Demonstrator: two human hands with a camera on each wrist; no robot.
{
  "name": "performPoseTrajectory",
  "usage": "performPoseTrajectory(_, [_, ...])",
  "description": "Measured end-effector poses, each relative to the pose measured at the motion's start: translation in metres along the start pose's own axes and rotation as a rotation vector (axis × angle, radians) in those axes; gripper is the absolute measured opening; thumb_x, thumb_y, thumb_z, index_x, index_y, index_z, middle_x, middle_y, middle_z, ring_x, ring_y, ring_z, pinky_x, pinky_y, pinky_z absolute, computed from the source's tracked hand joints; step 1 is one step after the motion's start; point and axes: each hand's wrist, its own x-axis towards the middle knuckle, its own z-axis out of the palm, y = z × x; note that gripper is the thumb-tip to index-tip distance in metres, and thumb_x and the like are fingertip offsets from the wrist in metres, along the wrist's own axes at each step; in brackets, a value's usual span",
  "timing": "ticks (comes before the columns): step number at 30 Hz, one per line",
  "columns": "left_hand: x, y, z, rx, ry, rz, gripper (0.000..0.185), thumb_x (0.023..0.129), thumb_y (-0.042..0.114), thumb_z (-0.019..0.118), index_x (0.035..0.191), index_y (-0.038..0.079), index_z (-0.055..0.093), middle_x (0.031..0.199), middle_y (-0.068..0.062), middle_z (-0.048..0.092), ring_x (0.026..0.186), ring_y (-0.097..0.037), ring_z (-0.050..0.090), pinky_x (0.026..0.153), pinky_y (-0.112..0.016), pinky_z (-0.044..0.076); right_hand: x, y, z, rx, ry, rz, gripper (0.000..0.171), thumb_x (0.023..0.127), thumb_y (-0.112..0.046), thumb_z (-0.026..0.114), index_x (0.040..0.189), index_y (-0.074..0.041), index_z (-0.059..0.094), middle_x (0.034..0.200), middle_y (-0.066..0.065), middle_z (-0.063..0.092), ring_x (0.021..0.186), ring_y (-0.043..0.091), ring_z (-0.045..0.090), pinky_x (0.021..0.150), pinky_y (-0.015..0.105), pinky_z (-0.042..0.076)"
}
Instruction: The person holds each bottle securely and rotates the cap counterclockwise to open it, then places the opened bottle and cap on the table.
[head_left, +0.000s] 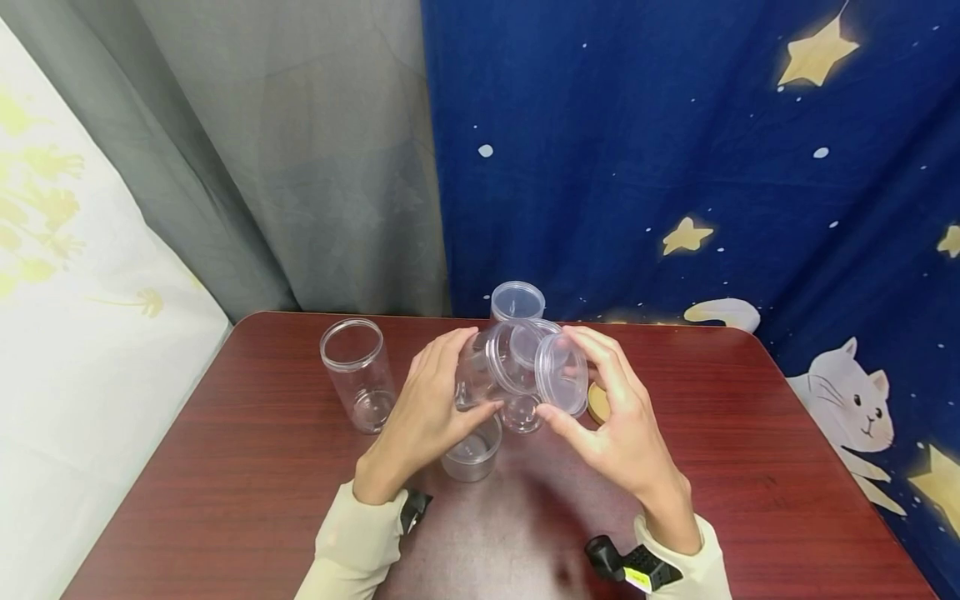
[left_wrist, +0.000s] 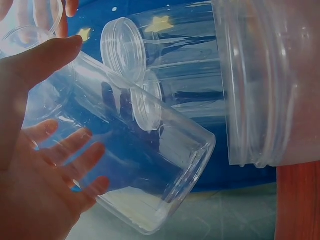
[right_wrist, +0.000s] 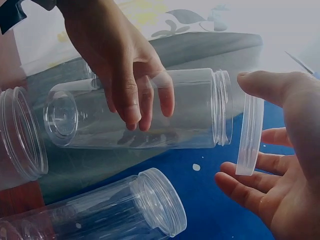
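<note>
Two hands meet over the middle of the dark red wood-grain bench (head_left: 225, 467). The left hand (head_left: 431, 400) is wrapped round a clear cylindrical plastic jar (head_left: 487, 371), held on its side above the bench with the open, threaded mouth turned toward the other hand. From the right wrist view the fingers (right_wrist: 135, 100) curl over the top of the jar's wall, and the left wrist view shows the thumb on one side and the fingers showing through the clear plastic on the other.

The right hand (head_left: 622, 425) pinches a clear round plastic lid (head_left: 562, 372) by its rim, thumb on one edge and fingers on the other. The lid stands on edge just beside the jar's mouth; in the right wrist view a narrow gap shows between them, so the lid is not yet on.

Several more clear jars stand about. One tall open jar (head_left: 357, 375) stands upright to the left of the left hand, well clear of it. A short open jar (head_left: 472, 454) sits on the bench just beneath the left hand, and a capped jar (head_left: 517, 302) stands at the far edge behind the held one. A small round wooden disc (head_left: 597, 404) peeks out beyond the right hand's fingers. A blue star-printed curtain (head_left: 675, 125) hangs behind the bench.
</note>
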Motion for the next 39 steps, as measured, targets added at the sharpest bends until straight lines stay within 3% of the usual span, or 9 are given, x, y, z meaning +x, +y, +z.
performPoseTrajectory(12, [0.000, -0.005, 0.003, -0.035, -0.007, -0.068, 0.090, 0.070, 0.028, 0.091, 0.143, 0.007, 0.042, 0.138, -0.008, 0.051, 0.129, -0.022, 0.046, 0.102, -0.049, 0.039, -0.001, 0.008, -0.005, -0.024, 0.008, 0.022, 0.072, 0.088, -0.047, 0.071, 0.142, -0.004, 0.050, 0.138, 0.014, 0.054, 0.118, 0.025, 0.056, 0.095, 0.019, 0.047])
performPoseTrajectory(21, [0.000, -0.006, 0.006, -0.044, 0.037, -0.112, 0.090, 0.069, 0.030, 0.091, 0.142, 0.008, 0.043, 0.136, -0.011, 0.048, 0.126, -0.024, 0.046, 0.100, -0.053, 0.038, -0.003, 0.011, -0.012, -0.116, -0.024, 0.090, 0.081, 0.071, -0.016, 0.087, 0.143, -0.008, 0.049, 0.140, 0.007, 0.053, 0.119, 0.021, 0.055, 0.099, 0.019, 0.041])
performPoseTrajectory(30, [-0.001, -0.008, 0.009, -0.047, 0.036, -0.245, 0.091, 0.068, 0.032, 0.092, 0.143, 0.015, 0.044, 0.133, -0.013, 0.043, 0.120, -0.029, 0.047, 0.099, -0.054, 0.038, -0.003, 0.012, -0.017, -0.155, -0.049, 0.135, 0.081, 0.072, -0.018, 0.087, 0.143, -0.008, 0.049, 0.140, 0.006, 0.053, 0.122, 0.021, 0.054, 0.103, 0.018, 0.038])
performPoseTrajectory(39, [-0.003, -0.013, 0.012, -0.044, 0.029, -0.293, 0.091, 0.067, 0.033, 0.092, 0.144, 0.020, 0.045, 0.132, -0.013, 0.042, 0.118, -0.032, 0.047, 0.101, -0.055, 0.032, -0.005, 0.016, -0.024, -0.188, -0.060, 0.167, 0.081, 0.072, -0.017, 0.088, 0.143, -0.010, 0.049, 0.139, 0.005, 0.055, 0.126, 0.021, 0.053, 0.109, 0.016, 0.033])
